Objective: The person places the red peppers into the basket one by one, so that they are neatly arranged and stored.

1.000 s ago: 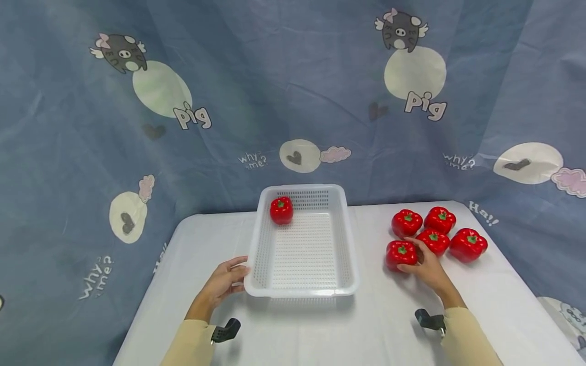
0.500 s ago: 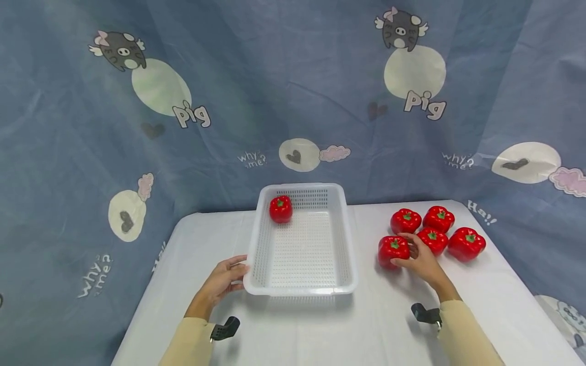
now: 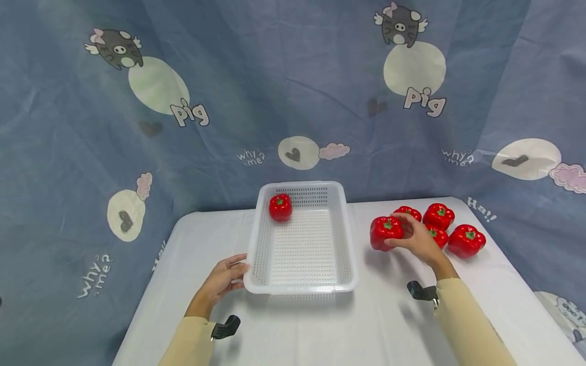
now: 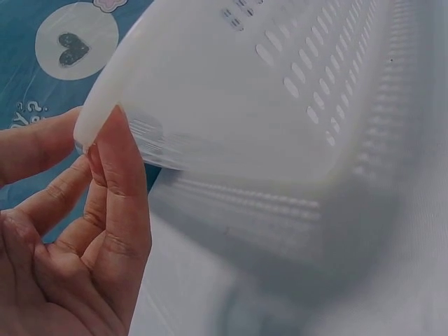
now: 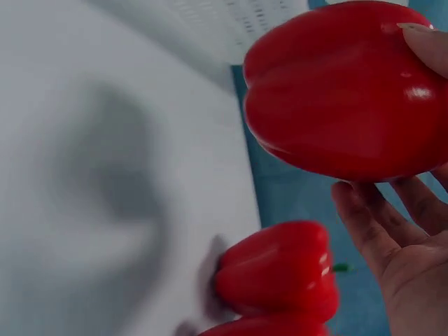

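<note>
My right hand [image 3: 418, 240] holds a red bell pepper [image 3: 385, 233] by its side, between thumb and fingers. A shadow under that pepper shows it lifted off the table; in the right wrist view the bell pepper [image 5: 343, 91] fills the upper right. At the left front corner of the white plastic basket [image 3: 299, 291], my left hand [image 3: 223, 279] pinches the rim. The left wrist view shows thumb and fingers on either side of the basket's edge [image 4: 112, 98]. Inside the basket, one red bell pepper [image 3: 281, 208] sits at the back left.
Several more red bell peppers stand grouped at the back right of the white table [image 3: 320, 330], the rightmost bell pepper [image 3: 466, 241] near the table's right edge. A blue patterned cloth [image 3: 229, 101] hangs behind the table.
My right hand has raised the bell pepper from the table and carried it a little left and away from the group. My left hand stays on the basket rim.
</note>
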A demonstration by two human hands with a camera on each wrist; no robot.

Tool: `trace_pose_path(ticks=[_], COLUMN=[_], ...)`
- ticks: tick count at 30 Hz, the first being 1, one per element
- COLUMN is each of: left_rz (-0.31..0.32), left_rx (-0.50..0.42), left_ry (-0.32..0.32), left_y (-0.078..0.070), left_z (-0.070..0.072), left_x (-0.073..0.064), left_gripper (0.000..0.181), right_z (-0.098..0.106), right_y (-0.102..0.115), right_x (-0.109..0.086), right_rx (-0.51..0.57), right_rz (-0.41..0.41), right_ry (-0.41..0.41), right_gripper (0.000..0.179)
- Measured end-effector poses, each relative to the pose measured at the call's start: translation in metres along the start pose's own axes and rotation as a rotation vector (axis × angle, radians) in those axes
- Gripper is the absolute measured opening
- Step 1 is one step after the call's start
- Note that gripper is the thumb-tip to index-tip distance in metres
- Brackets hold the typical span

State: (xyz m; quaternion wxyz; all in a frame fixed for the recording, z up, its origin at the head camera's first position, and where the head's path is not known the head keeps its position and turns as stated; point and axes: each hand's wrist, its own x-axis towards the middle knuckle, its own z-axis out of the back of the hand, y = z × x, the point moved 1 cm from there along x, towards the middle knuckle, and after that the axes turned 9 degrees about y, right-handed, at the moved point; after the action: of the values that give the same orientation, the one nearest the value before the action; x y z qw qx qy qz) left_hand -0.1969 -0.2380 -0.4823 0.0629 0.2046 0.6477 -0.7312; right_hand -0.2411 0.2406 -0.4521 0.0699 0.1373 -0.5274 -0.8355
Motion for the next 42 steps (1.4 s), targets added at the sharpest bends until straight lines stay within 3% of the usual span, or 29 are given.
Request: trace_pose_path(ticks=[7, 14, 20, 23, 28, 34, 42], left_rz=[0.014, -0.001, 0.003, -0.003, -0.007, -0.009, -0.001], left_rx=[-0.003, 0.0, 0.0, 0.001, -0.001, -0.01, -0.019], left_ry=[-0.012, -0.01, -0.017, -0.01, -0.003, -0.002, 0.01], left_y=[-0.001, 0.0, 0.002, 0.001, 0.0, -0.001, 0.002], left_z=[0.0, 0.003, 0.004, 0.004, 0.004, 0.004, 0.002], left_x=[-0.003, -0.001, -0.001, -0.001, 0.0, 0.001, 0.002], left_gripper=[0.054, 0.054, 0.054, 0.054, 0.054, 0.054, 0.054], right_z=[-0.001, -0.004, -0.014, -0.021, -0.029, -0.04, -0.063], right_y=[0.026, 0.056, 0.084, 0.099, 0.099, 0.097, 0.1], right_x=[0.015, 0.03, 0.036, 0.036, 0.056, 0.078, 0.099], right_rx=[0.022, 0.021, 0.05, 0.075, 0.06, 0.039, 0.055], right_rz=[0.033, 0.123, 0.183, 0.176, 0.163, 0.201, 0.165], right_ry=[0.021, 0.024, 0.05, 0.07, 0.087, 0.107, 0.144], right_gripper=[0.085, 0.081, 0.077, 0.075, 0.074, 0.072, 0.072])
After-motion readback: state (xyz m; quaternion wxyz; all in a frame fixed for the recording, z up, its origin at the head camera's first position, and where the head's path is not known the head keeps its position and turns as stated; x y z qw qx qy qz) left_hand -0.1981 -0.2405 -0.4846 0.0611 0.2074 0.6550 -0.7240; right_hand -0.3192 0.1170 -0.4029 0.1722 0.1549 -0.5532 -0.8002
